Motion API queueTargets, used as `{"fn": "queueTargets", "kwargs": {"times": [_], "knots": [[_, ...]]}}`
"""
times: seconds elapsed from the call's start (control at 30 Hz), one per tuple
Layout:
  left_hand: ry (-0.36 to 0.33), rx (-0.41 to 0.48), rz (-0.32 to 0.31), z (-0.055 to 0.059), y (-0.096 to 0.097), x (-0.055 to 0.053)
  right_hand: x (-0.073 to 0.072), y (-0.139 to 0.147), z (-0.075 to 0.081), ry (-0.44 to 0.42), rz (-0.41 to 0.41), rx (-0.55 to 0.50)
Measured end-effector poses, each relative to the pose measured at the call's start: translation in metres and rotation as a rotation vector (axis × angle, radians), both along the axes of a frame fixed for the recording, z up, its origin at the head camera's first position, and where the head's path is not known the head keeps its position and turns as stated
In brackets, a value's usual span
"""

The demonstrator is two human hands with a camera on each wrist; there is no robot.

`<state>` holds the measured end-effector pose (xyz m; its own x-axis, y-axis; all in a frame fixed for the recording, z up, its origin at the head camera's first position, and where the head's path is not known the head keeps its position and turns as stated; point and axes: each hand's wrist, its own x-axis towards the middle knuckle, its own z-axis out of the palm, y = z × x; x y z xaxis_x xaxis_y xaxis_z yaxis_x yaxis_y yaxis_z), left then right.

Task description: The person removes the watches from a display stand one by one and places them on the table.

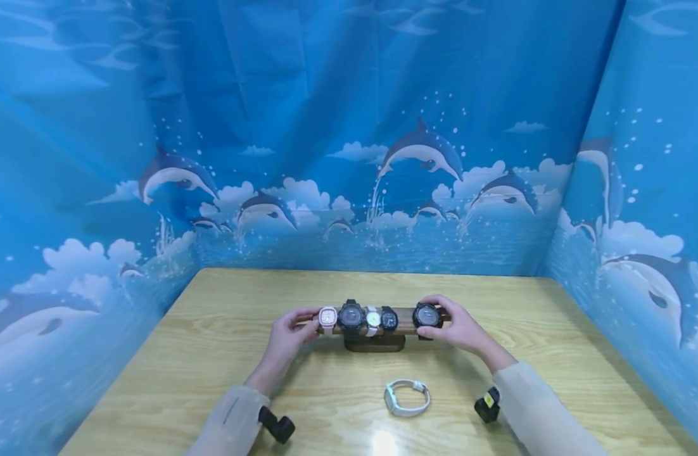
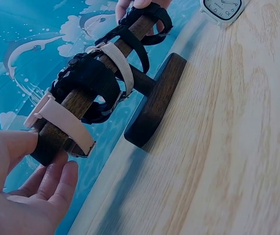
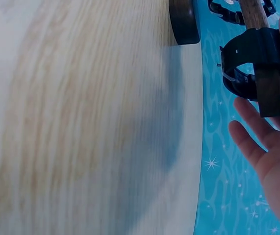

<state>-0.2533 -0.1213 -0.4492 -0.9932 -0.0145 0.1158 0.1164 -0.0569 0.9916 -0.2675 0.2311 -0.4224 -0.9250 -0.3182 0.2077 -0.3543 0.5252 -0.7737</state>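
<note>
A dark wooden watch stand (image 1: 405, 316) with a crossbar stands on the table. My left hand (image 1: 289, 330) holds the bar's left end between thumb and fingers, beside a pink watch (image 1: 327, 317). Rightward along the bar sit a large black watch (image 1: 351, 315), a white-strapped watch (image 1: 373, 318) and a smaller black watch (image 1: 389, 319). After a gap comes another black watch (image 1: 427, 315) near the right end. My right hand (image 1: 462, 327) grips that one, thumb on its near side and fingers behind; its strap loops round the bar in the right wrist view.
A pale watch (image 1: 391, 400) with its strap closed in a loop lies on the wooden table (image 1: 241, 301), in front of the stand. Blue dolphin-print sheets (image 1: 326, 126) hang behind the table and at its sides.
</note>
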Motion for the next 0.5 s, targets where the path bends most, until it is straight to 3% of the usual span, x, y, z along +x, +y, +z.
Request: {"fn": "queueTargets", "kwargs": {"times": [0.3,0.5], "knots": [[-0.023,-0.015,0.013,-0.001,0.001,0.0,0.002,0.01,-0.004,0.027,-0.028,-0.014],[-0.022,-0.015,0.01,-0.001,0.001,-0.001,0.018,0.009,0.012,0.013,-0.073,-0.031]]}}
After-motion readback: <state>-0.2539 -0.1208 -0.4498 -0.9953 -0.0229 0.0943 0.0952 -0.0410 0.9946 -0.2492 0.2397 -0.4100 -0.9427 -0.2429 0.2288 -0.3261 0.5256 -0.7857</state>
